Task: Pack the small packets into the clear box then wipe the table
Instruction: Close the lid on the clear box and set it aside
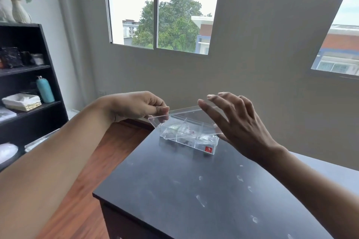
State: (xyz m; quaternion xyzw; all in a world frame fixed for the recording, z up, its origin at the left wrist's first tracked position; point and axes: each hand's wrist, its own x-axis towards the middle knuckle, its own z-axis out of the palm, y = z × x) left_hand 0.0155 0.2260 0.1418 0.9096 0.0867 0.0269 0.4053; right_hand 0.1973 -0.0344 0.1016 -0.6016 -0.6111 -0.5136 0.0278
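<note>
Fingers (161, 109) of the left hand (136, 105) pinch the left edge of a clear lid (182, 116), thumb against curled forefinger, holding it tilted over the box. Right hand (236, 120) is spread wide, fingers apart and gripping nothing, its palm just beside the lid's right edge; whether it touches is unclear. Below them a dark table (194, 190) carries pale smudges on its near part. On its far end stands the clear box (189, 137), split into compartments, a red sticker (208, 149) on its near right corner. Small packets (191, 132) lie inside, blurred.
</note>
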